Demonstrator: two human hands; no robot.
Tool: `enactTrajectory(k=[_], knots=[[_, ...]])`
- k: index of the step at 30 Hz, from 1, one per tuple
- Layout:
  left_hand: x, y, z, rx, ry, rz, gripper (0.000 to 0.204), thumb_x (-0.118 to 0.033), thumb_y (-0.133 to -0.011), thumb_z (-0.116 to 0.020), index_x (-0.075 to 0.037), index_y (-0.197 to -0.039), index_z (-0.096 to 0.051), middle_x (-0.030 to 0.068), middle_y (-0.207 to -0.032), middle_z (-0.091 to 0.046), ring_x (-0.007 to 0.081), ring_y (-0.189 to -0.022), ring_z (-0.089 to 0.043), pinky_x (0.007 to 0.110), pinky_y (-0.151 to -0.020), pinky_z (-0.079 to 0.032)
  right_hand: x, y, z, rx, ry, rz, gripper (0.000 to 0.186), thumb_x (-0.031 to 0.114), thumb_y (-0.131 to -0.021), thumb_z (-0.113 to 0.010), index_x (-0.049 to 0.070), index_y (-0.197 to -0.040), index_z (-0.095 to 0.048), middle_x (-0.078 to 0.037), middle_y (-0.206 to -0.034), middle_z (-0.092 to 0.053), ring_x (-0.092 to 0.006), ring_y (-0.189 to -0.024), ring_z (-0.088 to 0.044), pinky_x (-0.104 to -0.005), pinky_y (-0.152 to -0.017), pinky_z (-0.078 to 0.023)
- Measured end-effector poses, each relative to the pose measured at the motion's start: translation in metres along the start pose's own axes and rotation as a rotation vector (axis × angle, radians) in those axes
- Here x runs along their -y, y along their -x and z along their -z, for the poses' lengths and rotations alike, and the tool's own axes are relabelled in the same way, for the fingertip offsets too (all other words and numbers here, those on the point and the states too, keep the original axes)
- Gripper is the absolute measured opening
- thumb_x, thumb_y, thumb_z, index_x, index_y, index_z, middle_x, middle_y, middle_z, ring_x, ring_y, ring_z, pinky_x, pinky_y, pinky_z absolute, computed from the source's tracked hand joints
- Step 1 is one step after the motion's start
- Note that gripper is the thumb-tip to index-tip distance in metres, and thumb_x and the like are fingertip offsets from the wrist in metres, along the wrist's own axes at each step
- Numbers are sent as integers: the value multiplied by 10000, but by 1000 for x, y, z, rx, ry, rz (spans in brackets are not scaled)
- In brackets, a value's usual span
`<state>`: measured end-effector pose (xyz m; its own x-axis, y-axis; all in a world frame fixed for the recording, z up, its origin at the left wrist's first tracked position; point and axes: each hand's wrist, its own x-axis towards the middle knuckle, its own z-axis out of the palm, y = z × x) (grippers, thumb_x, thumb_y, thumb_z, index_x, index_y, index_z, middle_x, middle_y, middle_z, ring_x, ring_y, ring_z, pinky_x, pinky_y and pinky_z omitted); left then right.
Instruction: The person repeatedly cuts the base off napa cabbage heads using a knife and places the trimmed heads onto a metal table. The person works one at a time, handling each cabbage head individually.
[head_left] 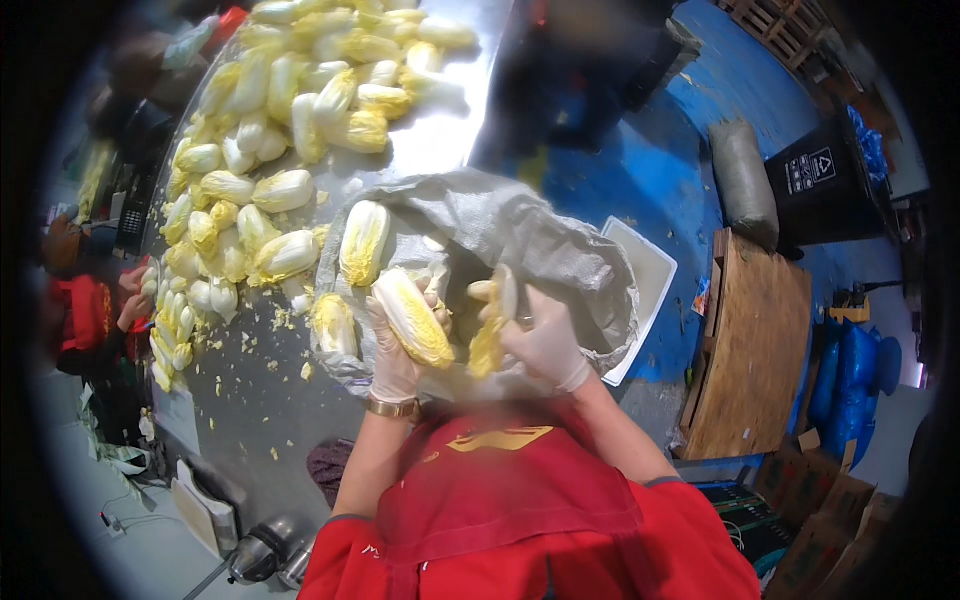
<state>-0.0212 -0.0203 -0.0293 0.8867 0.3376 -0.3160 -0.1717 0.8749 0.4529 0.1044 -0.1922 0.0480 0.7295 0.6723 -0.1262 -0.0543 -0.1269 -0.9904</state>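
Observation:
My left hand, in a thin whitish glove, is closed around a napa cabbage with a white base and yellow leaf tips. Just right of it, my gloved right hand pinches a loose yellow cabbage leaf, blurred at its lower end. A small dark spot shows by the right fingers; I cannot make out what it is. Both hands are over the mouth of a grey woven sack. Two more cabbages lie at its left side: an upper cabbage and a lower cabbage.
A large heap of napa cabbages covers the far left of the metal table, with leaf scraps nearer me. Right of the sack are a white foam box, a wooden pallet and a black bin. A person in red stands at left.

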Motion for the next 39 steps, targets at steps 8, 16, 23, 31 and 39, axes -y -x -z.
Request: enactTrajectory(k=[8, 16, 23, 31, 39], knots=[[-7, 10, -20, 12, 31, 124, 764, -714, -847, -496, -49, -1219, -555, 99, -983, -650, 240, -772, -659, 319, -668, -572, -13, -7, 11, -23, 327, 27, 431, 344, -851, -693, 107, -1207, -636, -150, -1028, -697, -272, -937, -689, -341, -837, -535], [-5, 14, -33, 25, -629, -58, 657, -595, -955, -443, -5, -1229, -537, 88, -1086, -625, 162, -959, -624, 306, -798, -533, -1, -10, -19, 94, 226, 61, 376, 323, -803, -699, 25, -1031, -668, -154, -938, -665, -306, -887, -657, -371, -809, -509], [8, 16, -45, -87, -919, -330, 560, -516, -972, -502, -12, -1215, -533, 67, -1094, -582, 127, -961, -561, 268, -810, -476, -7, -9, -27, 100, 310, 67, 353, 343, -793, -664, 13, -913, -645, -200, -898, -642, -355, -837, -634, -390, -765, -509], [16, 19, -47, -141, -938, -399, 592, -541, -968, -485, -11, -1228, -530, 60, -1066, -600, 128, -937, -564, 274, -817, -477, -22, -9, -34, -4, 431, 137, 260, 254, -779, -616, 15, -880, -598, -199, -828, -623, -367, -800, -625, -416, -743, -508], [7, 13, -35, -74, -339, -26, 692, -645, -934, -413, -26, -1215, -541, 80, -1074, -625, 204, -953, -627, 330, -836, -534, -11, -1, -20, -100, 353, 67, 196, 167, -777, -622, 28, -912, -645, -194, -845, -649, -357, -775, -650, -404, -707, -531]])
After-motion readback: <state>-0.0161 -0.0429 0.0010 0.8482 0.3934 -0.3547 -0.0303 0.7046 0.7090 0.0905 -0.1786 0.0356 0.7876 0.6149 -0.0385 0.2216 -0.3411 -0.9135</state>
